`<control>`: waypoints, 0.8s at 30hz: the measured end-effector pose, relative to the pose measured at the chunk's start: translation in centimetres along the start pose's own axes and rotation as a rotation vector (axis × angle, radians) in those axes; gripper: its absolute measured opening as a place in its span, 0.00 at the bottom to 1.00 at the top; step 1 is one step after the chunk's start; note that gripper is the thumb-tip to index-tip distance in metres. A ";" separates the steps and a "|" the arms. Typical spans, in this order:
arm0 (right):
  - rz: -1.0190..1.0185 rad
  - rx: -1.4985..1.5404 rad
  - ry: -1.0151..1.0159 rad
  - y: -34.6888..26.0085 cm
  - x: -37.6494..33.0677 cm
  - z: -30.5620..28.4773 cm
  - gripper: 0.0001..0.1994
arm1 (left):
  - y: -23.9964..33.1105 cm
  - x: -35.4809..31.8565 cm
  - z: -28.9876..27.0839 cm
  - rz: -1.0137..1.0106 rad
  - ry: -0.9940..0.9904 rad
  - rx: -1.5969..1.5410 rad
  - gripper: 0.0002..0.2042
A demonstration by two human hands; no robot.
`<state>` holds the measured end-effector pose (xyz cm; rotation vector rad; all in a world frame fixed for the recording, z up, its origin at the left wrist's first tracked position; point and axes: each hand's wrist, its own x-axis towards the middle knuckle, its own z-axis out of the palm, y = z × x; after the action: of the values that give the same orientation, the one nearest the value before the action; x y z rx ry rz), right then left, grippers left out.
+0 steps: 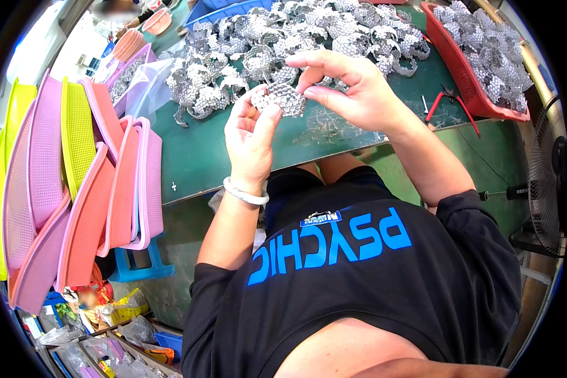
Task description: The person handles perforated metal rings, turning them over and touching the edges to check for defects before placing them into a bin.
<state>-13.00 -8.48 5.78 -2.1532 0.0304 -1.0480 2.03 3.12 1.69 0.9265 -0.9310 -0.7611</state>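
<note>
Apparently, close handwork on one piece is under way: at twelve o'clock, over the counter (195, 160), the left hand (249, 140) is pinching a grey strip (288, 101) between thumb and fingers, while the right hand's (362, 94) thumb and a finger are meeting at its right edge, whether gripping I cannot tell. Beyond, more strips (258, 62) are lying heaped; the next move is probably calling for a steady left pinch and fine right-hand control.
</note>
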 end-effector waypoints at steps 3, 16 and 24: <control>-0.043 -0.023 0.014 0.3 0.3 0.1 0.21 | 0.1 0.0 0.1 -0.032 0.001 -0.013 0.17; -0.103 -0.145 -0.103 0.2 0.7 -0.7 0.26 | 0.4 -0.1 0.1 0.183 0.003 0.223 0.25; -0.189 -0.227 -0.077 0.4 0.3 -0.5 0.27 | 0.3 0.5 -0.5 0.514 0.012 0.612 0.29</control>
<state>-13.03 -9.17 5.87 -2.4386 -0.0959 -1.1120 2.74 2.99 1.99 1.1431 -1.3555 -0.0184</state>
